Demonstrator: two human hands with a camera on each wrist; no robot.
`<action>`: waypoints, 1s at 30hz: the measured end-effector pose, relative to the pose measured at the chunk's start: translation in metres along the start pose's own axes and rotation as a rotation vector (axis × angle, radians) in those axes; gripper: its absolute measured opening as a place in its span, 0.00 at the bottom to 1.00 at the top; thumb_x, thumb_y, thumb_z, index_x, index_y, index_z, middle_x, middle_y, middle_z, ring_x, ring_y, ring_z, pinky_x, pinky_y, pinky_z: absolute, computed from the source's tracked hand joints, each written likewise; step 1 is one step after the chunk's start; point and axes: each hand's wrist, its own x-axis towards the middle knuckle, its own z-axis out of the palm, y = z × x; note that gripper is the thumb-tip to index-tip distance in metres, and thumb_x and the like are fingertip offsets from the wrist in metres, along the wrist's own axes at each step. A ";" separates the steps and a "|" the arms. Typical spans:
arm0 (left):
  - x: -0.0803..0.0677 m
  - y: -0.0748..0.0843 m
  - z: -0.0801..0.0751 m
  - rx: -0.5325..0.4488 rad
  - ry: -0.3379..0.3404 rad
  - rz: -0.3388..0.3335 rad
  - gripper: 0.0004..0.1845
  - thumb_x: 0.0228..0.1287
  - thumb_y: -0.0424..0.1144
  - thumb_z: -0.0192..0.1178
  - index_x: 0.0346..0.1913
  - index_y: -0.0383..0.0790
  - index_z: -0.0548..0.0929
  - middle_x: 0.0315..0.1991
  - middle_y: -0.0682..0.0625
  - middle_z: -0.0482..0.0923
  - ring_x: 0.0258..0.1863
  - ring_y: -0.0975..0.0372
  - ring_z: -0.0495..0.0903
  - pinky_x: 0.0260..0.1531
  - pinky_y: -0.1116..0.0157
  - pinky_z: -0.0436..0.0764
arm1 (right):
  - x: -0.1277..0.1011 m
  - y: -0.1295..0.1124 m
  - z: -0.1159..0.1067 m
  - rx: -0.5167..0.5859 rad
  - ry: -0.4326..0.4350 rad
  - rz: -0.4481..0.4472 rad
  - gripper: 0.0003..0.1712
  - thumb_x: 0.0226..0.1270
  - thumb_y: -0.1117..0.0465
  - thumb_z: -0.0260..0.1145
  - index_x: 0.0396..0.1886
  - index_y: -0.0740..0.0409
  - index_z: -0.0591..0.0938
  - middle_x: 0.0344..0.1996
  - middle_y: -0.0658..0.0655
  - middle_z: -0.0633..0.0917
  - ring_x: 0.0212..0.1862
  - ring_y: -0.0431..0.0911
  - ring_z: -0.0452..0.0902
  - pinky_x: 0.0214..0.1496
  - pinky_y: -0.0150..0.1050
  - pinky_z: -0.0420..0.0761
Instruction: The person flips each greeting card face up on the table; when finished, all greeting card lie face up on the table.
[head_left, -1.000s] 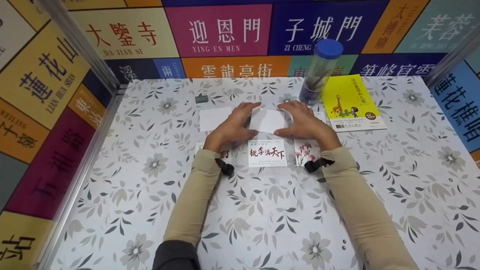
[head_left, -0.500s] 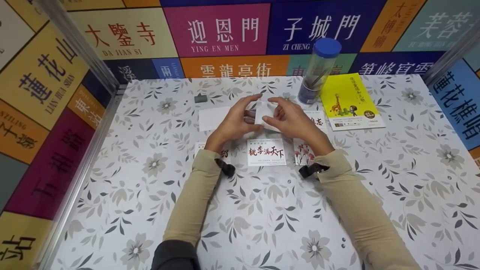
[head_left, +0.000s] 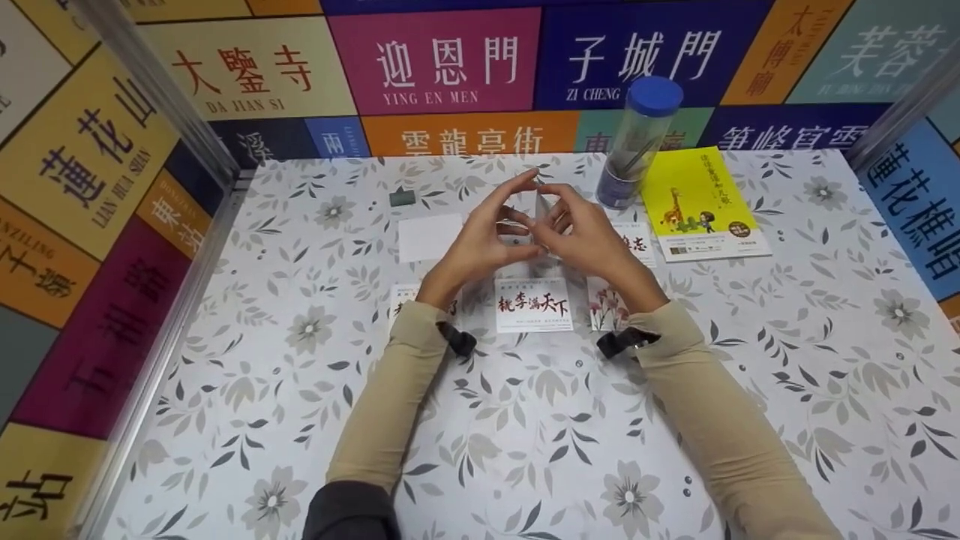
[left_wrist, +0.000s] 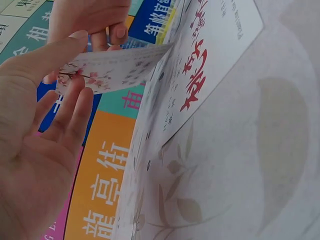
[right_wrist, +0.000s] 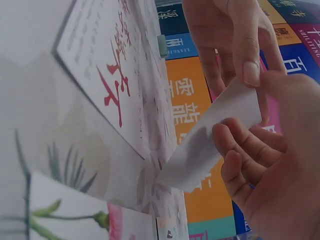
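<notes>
Raised above the patterned tabletop, a small card (head_left: 539, 202) stands nearly edge-on between both hands. Its face with pink blossoms and print, the same card (left_wrist: 112, 72), shows in the left wrist view; its plain white back shows in the right wrist view. My left hand (head_left: 487, 232) pinches it at the upper edge with thumb and fingers. My right hand (head_left: 585, 232) also pinches the card, its fingertips against the white back. Just below lies a card with red writing (head_left: 533, 306). Beside that are a pink-flower card (head_left: 606, 304) and a partly covered card (head_left: 403, 298).
Behind the left hand lies a blank white card (head_left: 426, 234); behind the right, a card with red characters (head_left: 636, 240). Farther back stand a clear blue-lidded tube (head_left: 637, 142), a yellow book (head_left: 701, 199) and a small green clip (head_left: 402, 196). Lettered panels wall the table.
The card showed its white face between the spread hands; it has turned edge-on and risen. My hands have come closer together, fingertips now near each other at the card.
</notes>
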 end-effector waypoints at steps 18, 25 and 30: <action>-0.008 -0.018 -0.018 0.114 0.095 -0.249 0.52 0.64 0.27 0.76 0.85 0.44 0.58 0.68 0.35 0.75 0.53 0.49 0.91 0.54 0.63 0.90 | 0.001 0.011 -0.027 -0.019 0.252 -0.010 0.23 0.77 0.59 0.69 0.69 0.47 0.85 0.36 0.55 0.90 0.20 0.37 0.77 0.21 0.28 0.73; -0.009 -0.022 -0.024 0.162 0.189 -0.206 0.32 0.67 0.23 0.70 0.73 0.32 0.73 0.55 0.38 0.86 0.49 0.54 0.89 0.52 0.61 0.89 | -0.002 0.024 -0.025 -0.153 0.009 0.114 0.36 0.74 0.58 0.73 0.80 0.46 0.75 0.35 0.55 0.94 0.37 0.52 0.87 0.63 0.52 0.81; -0.010 -0.022 -0.025 0.308 0.017 -0.293 0.43 0.62 0.28 0.77 0.79 0.32 0.69 0.56 0.40 0.83 0.52 0.55 0.85 0.58 0.62 0.86 | -0.003 0.033 -0.018 -0.228 -0.091 0.181 0.37 0.77 0.55 0.72 0.82 0.49 0.72 0.36 0.54 0.93 0.43 0.55 0.85 0.68 0.58 0.77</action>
